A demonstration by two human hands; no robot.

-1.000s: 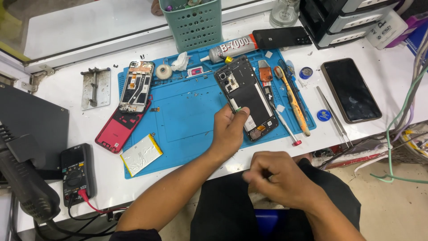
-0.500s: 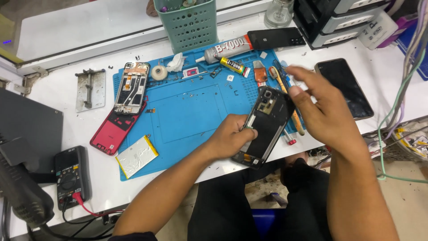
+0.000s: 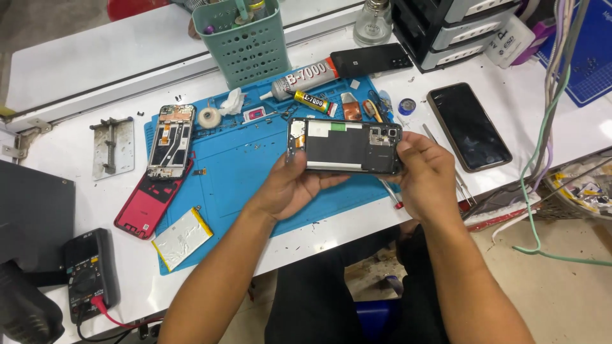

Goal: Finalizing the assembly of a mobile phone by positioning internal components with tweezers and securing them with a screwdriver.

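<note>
Since half a second ago the opened black phone (image 3: 347,145) has swung level, lifted above the blue mat (image 3: 248,172). Left hand (image 3: 292,185) and right hand (image 3: 426,175) are each closed around one end of it, over the white desk (image 3: 76,70).

A blue work mat (image 3: 242,185) lies on the white counter (image 3: 83,64). At its left edge a red phone shell (image 3: 145,205) lies partly under a phone frame with bare circuitry (image 3: 171,140), and a silver battery (image 3: 182,238) rests just below them. A green perforated basket (image 3: 245,41) stands behind the mat, with a grey glue tube (image 3: 305,78) beside it. A dark phone (image 3: 468,125) lies face up on the right, a metal clamp (image 3: 113,146) on the left, and a black multimeter (image 3: 89,274) at the near left corner
</note>
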